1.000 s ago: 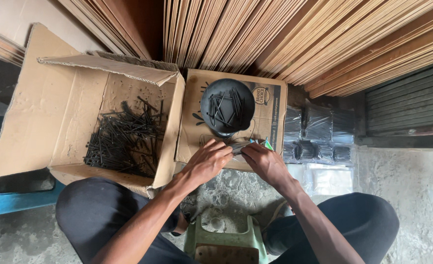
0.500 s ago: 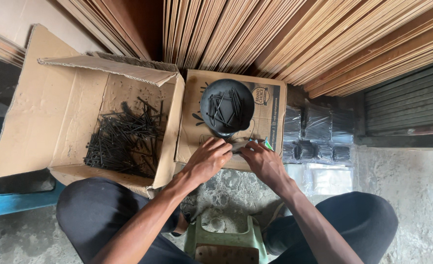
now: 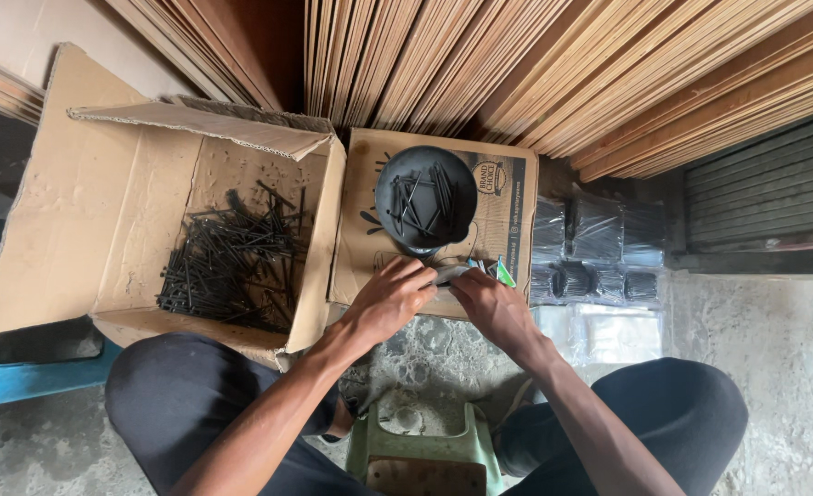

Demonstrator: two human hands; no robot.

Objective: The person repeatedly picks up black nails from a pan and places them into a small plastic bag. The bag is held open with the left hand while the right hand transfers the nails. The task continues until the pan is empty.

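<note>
My left hand [image 3: 390, 298] and my right hand [image 3: 489, 308] meet over the near edge of a flat cardboard sheet [image 3: 508, 220]. Between them they pinch a small clear packet [image 3: 462, 273] with a green and white corner. What is inside the packet is hidden by my fingers. Just beyond the hands stands a black bowl [image 3: 425, 197] with several thin black sticks in it. To the left, an open cardboard box [image 3: 131, 211] holds a large heap of the same black sticks [image 3: 232, 262].
Stacks of clear filled packets [image 3: 590, 257] lie right of the cardboard sheet. Wooden boards [image 3: 517, 64] lean across the back. A green plastic stool [image 3: 425, 450] sits between my knees on the concrete floor. A blue bench [image 3: 30, 377] runs at the left.
My hands stay at the packet with only slight finger movement; nothing else has shifted.
</note>
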